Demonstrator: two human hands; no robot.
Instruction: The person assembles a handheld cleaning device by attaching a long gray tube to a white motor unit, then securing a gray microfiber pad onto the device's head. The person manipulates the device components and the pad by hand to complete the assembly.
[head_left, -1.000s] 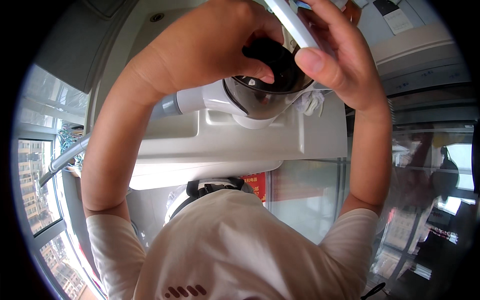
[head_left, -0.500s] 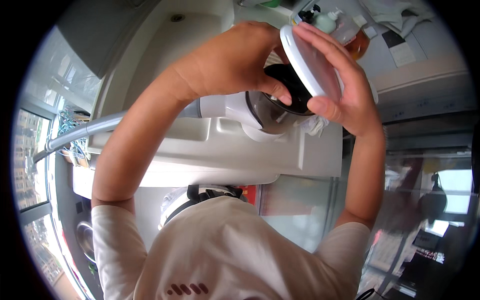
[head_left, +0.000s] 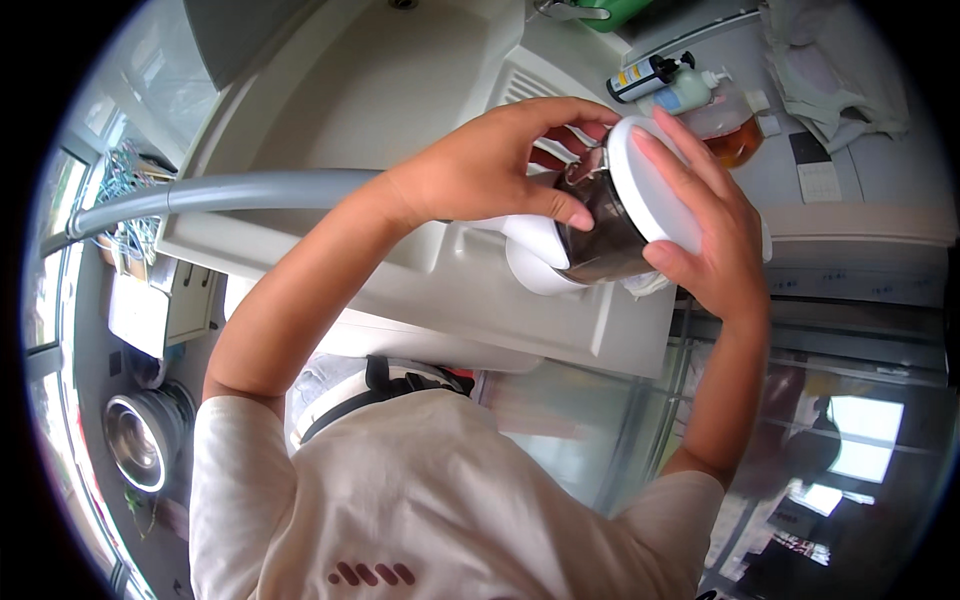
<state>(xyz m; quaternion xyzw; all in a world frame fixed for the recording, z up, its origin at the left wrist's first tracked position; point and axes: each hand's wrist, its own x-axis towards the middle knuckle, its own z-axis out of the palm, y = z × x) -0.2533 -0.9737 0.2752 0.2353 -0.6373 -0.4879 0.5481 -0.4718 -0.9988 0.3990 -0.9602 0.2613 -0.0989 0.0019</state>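
A handheld vacuum cleaner with a dark see-through dust cup (head_left: 608,238) is held over the front right part of the white sink counter. Its white body (head_left: 535,236) joins the cup's left side, and a long grey tube (head_left: 260,189) runs off to the left behind my left forearm. My left hand (head_left: 485,165) is wrapped round the cup, thumb on the near side and fingers at the far side. A round white lid (head_left: 637,180) lies against the cup's open end. My right hand (head_left: 715,225) grips that lid, fingers across its face and thumb at its near edge.
A white sink basin (head_left: 340,95) with a ribbed ledge (head_left: 530,85) lies beyond. Pump bottles (head_left: 685,92) and a bottle of amber liquid (head_left: 735,140) lie back right, near crumpled cloth (head_left: 825,75). A round-doored washing machine (head_left: 140,440) is at the left.
The white lid was tilted away from the cup, its dark inside showing. It now lies against the cup's mouth, right hand with it. The view has shifted too.
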